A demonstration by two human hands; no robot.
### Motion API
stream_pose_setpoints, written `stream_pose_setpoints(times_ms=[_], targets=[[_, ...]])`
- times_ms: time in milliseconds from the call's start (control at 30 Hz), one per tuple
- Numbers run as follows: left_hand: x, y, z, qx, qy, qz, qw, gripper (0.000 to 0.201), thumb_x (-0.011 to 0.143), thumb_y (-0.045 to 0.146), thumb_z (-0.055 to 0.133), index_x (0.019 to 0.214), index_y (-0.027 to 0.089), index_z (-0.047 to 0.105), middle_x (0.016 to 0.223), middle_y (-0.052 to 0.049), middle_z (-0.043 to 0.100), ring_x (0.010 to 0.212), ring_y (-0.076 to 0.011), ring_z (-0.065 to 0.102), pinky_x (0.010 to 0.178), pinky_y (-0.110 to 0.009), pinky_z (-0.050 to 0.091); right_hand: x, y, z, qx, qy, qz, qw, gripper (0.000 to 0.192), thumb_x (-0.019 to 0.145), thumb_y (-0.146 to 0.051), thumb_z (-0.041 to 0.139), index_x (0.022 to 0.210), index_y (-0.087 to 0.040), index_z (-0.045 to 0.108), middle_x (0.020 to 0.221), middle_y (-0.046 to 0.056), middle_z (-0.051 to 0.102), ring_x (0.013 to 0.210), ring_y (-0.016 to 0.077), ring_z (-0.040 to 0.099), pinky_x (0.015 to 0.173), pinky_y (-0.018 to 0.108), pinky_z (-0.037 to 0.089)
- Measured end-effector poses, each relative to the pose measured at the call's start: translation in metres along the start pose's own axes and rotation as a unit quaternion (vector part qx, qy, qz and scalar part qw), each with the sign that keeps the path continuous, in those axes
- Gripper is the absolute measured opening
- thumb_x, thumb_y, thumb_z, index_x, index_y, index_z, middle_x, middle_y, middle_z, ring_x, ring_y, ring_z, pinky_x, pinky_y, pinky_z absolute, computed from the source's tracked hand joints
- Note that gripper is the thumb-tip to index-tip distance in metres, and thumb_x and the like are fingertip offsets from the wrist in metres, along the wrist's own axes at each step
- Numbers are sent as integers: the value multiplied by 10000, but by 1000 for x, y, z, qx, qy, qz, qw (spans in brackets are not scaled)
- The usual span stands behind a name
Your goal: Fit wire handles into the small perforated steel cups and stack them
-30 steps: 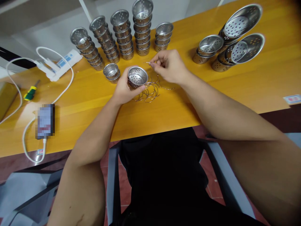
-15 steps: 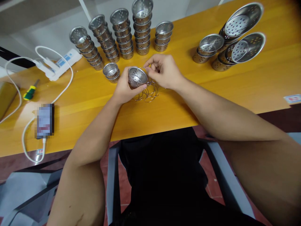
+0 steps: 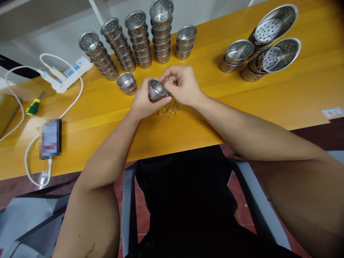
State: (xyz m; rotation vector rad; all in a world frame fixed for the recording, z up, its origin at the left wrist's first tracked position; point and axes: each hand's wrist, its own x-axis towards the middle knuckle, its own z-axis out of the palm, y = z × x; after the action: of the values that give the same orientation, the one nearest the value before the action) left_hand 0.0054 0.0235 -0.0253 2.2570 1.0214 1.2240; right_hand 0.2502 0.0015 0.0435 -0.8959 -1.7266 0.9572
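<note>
Yellow table [image 3: 161,132], pale wall [image 3: 188,12] behind. Left hand [image 3: 142,100]: fingers curled round a small holed metal cup [image 3: 154,94], mouth up, thumb on its near side. Right hand [image 3: 184,86]: thumb and index pinching a thin wire [image 3: 157,92] at the cup's mouth, mostly hidden by fingertips. Loose wires [image 3: 172,108] just under the right fingers. Short stack [image 3: 127,86] just left of left fingers; tall stacks [image 3: 161,44] beyond both hands; phone [image 3: 50,139] well left of left fingers.

left hand [image 3: 142,101] holds cup [image 3: 154,94], right hand [image 3: 183,84] over it
</note>
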Motion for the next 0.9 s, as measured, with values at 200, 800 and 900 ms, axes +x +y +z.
stream_pose_setpoints(times_ms=[200,800,900], targets=[[-2,2,-4,-42,-18,-15,999,1006,973,1164,795,1472,292,763,1280,-91,839,1239,-364,904,1229,-679,770,0,-9,-28,128,-163,17,978,594,938,-749,1170,1014,-289,802,815,12,757,642,187,568,534,322,506],[3,15,-11,-6,-13,12,1000,1063,934,1141,873,1520,265,731,1360,-118,903,1276,-388,948,1261,-666,782,0,-7,-25,176,-188,20,966,691,863,-758,1270,997,-293,778,761,-21,755,602,149,584,498,290,512],[2,11,-11,-11,-18,19,1000,1024,960,1115,875,1530,277,726,1384,-122,896,1308,-392,941,1277,-662,778,1,-6,-24,179,-192,25,965,704,861,-767,1269,994,-291,767,785,-17,771,596,151,586,488,284,499]])
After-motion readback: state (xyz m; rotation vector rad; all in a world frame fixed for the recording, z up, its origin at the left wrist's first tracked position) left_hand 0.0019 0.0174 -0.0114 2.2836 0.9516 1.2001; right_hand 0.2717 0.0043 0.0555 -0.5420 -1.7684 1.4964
